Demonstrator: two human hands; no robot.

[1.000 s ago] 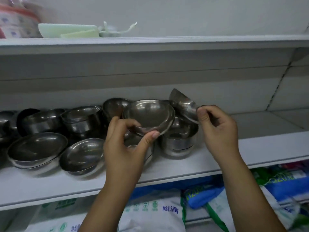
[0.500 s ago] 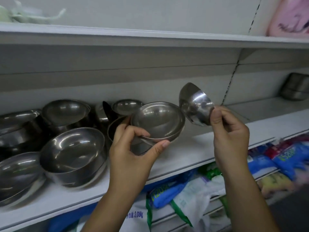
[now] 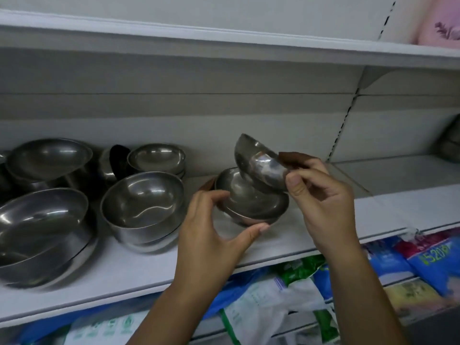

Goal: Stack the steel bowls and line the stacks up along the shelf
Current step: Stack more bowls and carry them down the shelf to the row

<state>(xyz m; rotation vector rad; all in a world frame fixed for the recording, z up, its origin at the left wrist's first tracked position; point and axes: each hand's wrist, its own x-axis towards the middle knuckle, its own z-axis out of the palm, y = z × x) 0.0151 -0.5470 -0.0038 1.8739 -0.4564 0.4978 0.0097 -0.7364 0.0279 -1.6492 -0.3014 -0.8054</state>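
Note:
My left hand [image 3: 211, 235] grips a small steel bowl [image 3: 256, 205] from below, thumb under its base and fingers on its left rim, just above the white shelf [image 3: 311, 235]. My right hand [image 3: 321, 192] pinches the rim of a second small steel bowl [image 3: 258, 165], tilted on its side with its bottom dipping into the first bowl. Left of my hands stands a stack of steel bowls [image 3: 144, 207]. Larger steel bowls [image 3: 42, 230] sit at the far left, with more bowls [image 3: 156, 158] behind.
The shelf runs bare to the right of my hands up to a steel pot [image 3: 450, 145] at the far right edge. An upper shelf [image 3: 224, 38] overhangs. Plastic bags of goods [image 3: 286, 302] fill the shelf below.
Both hands moved right along the shelf with their bowls. The right hand's tilted bowl came down into the left hand's bowl. The view turned right.

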